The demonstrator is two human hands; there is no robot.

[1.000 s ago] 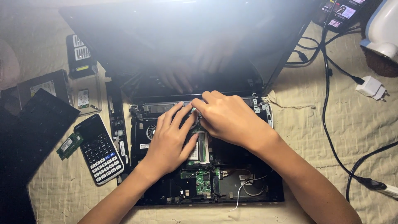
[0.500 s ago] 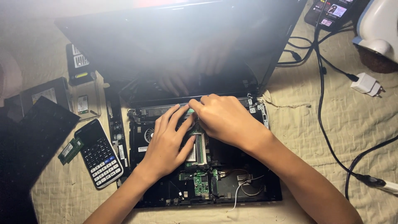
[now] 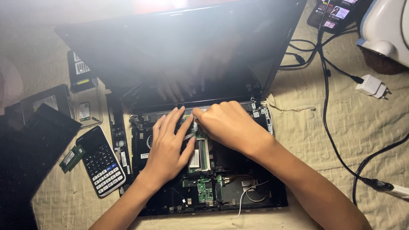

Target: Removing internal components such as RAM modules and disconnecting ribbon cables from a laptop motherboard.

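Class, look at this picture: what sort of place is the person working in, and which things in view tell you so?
Probably a makeshift home repair spot, not a workshop. An opened laptop with bare circuit boards lies on a quilted cloth, both hands inside it; a loose memory module, a calculator and a white plug adapter lie around.

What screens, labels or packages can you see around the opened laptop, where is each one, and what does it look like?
Laptop screen: tilted up behind the hands, large, dark, glossy with glare.
Calculator: left of the laptop base, black, small dark display, white and grey keys.
Drive label: far left, white rectangle on a grey drive.
Small packet: beside the drive, clear sleeve holding a dark card.
Phone: top right, lit colourful screen.
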